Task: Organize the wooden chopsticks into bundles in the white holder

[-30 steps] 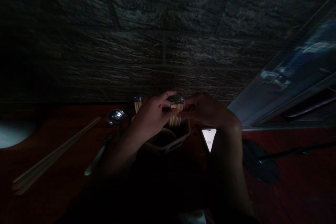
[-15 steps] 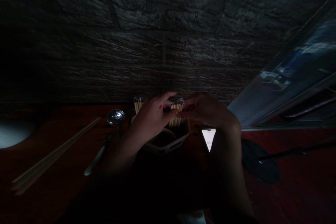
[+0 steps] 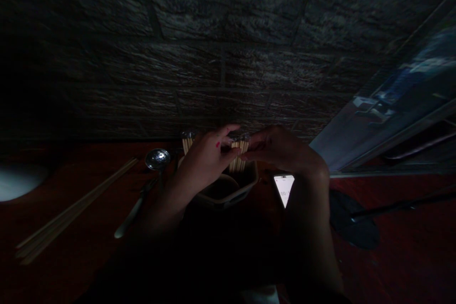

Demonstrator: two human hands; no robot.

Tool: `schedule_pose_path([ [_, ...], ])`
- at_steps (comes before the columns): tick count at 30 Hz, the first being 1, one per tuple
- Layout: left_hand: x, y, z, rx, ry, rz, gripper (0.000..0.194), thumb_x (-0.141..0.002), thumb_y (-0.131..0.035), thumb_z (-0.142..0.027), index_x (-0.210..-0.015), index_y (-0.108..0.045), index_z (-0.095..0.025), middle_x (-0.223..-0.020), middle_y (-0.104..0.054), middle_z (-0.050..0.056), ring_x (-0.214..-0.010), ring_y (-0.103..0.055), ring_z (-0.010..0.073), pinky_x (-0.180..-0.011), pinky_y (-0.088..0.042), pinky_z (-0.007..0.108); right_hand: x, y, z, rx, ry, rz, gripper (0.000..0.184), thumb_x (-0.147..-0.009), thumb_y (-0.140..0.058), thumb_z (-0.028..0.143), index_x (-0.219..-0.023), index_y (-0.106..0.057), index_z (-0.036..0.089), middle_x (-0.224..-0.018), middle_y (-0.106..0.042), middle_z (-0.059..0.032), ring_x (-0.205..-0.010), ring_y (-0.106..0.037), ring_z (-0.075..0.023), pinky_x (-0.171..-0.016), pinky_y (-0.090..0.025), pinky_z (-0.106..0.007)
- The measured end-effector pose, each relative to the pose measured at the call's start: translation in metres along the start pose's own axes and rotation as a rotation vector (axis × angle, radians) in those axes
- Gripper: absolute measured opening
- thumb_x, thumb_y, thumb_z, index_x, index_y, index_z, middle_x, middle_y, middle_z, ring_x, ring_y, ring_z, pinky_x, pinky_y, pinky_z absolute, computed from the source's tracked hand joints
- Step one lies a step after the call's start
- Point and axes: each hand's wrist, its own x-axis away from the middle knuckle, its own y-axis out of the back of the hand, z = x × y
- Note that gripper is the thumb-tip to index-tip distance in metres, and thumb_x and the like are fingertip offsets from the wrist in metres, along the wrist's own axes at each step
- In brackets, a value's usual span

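A bundle of pale wooden chopsticks (image 3: 238, 165), with clear plastic (image 3: 241, 137) over its top, stands upright at the edge of a light-rimmed basket (image 3: 257, 175). My left hand (image 3: 210, 154) is closed on the bundle from the left, its thumb against the sticks and a red spot on its back. From the right, the fingers of my right hand (image 3: 276, 148) pinch the same bundle near its top. Behind my left hand, a second plastic-topped chopstick bundle (image 3: 187, 145) is partly hidden. The basket's inside is mostly dark.
A metal ladle (image 3: 157, 159), a pale-handled utensil (image 3: 127, 218) and several long loose sticks (image 3: 76, 209) lie left on the table. A lit phone (image 3: 283, 187) lies beside my right forearm. The brick wall (image 3: 228, 66) rises close behind; a dark round base (image 3: 354, 221) stands at right.
Almost nothing differs. My right hand and forearm have shifted very slightly, uncovering a little more of the phone's screen. My left hand and the chopsticks stay in place.
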Motion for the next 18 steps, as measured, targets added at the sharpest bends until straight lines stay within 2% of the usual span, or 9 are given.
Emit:
schedule_pose_path([
  [8, 0.0006, -0.0005, -0.0005, -0.003, 0.009, -0.001, 0.045, -0.085, -0.064, -0.022, -0.129, -0.057, -0.021, -0.097, -0.076, 0.006, -0.088, -0.073, 0.0199, -0.078, -0.057, 0.031, -0.0020, 0.0002, -0.0030, 0.039, 0.017, -0.029, 0.014, -0.080, -0.068, 0.025, -0.091, -0.077, 0.021, -0.086, -0.077, -0.0010, -0.083, -0.070, -0.0176, -0.072, -0.050, -0.025],
  [18, 0.0002, -0.0002, -0.0018, -0.010, 0.009, -0.002, 0.045, -0.085, -0.065, -0.022, -0.129, -0.057, -0.022, -0.100, -0.076, 0.005, -0.093, -0.072, 0.0201, -0.081, -0.057, 0.032, -0.0023, -0.0015, -0.0048, 0.015, 0.027, -0.038, 0.011, -0.079, -0.069, 0.024, -0.087, -0.075, 0.021, -0.081, -0.075, -0.0012, -0.079, -0.068, -0.0174, -0.066, -0.049, -0.024],
])
